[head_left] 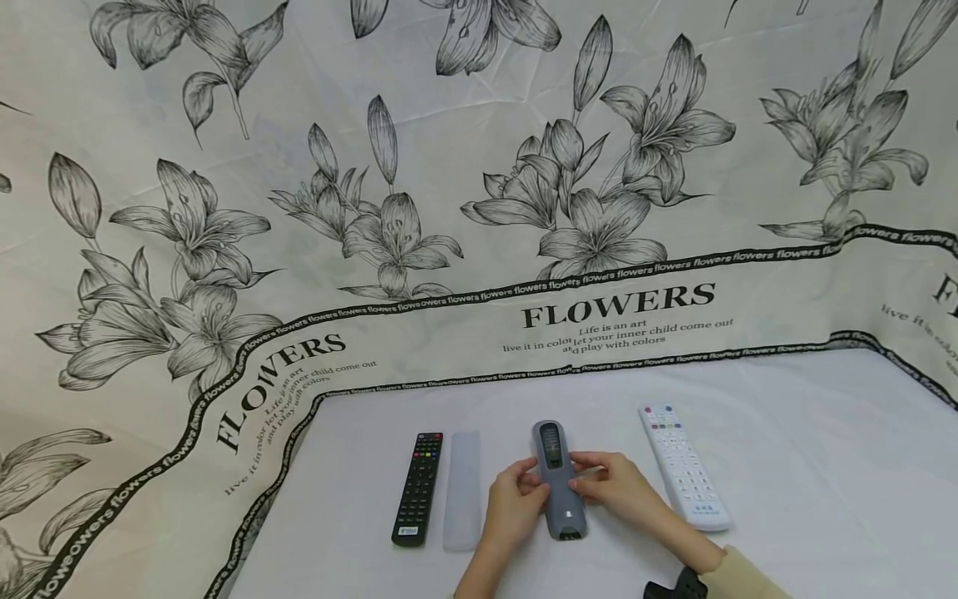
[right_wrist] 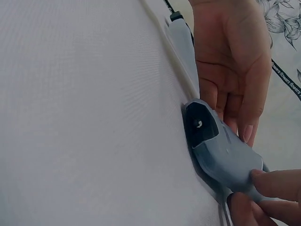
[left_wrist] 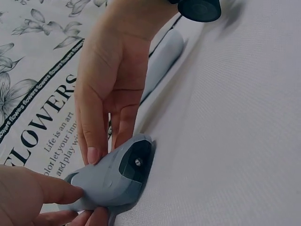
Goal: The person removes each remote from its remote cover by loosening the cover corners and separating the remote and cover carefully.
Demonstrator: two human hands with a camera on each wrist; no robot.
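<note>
We find the left grip (head_left: 515, 506) and the right grip (head_left: 619, 488) each pinching one long side of a grey-covered remote control (head_left: 560, 499). It sits between the two grips, at or just above the table (head_left: 808, 466); we cannot tell which. We judge it light, with a stiff body under a slightly yielding, matte cover unlikely to slip. We advise hold at mid-length on the long sides, clear of the key window (head_left: 552, 447). Outward of the left grip lie a translucent sleeve (head_left: 461, 491), then a black remote control (head_left: 417, 491); outward of the right, a white remote control (head_left: 684, 466).
</note>
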